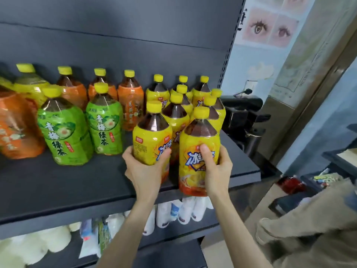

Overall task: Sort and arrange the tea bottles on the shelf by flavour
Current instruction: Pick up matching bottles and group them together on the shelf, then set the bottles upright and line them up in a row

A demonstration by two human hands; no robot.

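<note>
My left hand (145, 169) grips a yellow-labelled iced tea bottle (151, 141) standing near the front of the dark shelf (67, 182). My right hand (216, 169) grips a second yellow-labelled bottle (199, 140) just to its right, with the bottle's base level with the shelf's front edge. Behind them stands a cluster of several more yellow bottles (176, 113). Two green-labelled green tea bottles (64, 130) (105, 122) stand to the left. Orange-labelled bottles (131, 105) line the back, and one (15, 128) stands at the far left.
A lower shelf (173, 209) holds white packages and soft white items. To the right of the shelving are a black chair (245, 113), a dark table with clutter (316, 182) and a person's beige sleeve (309, 229).
</note>
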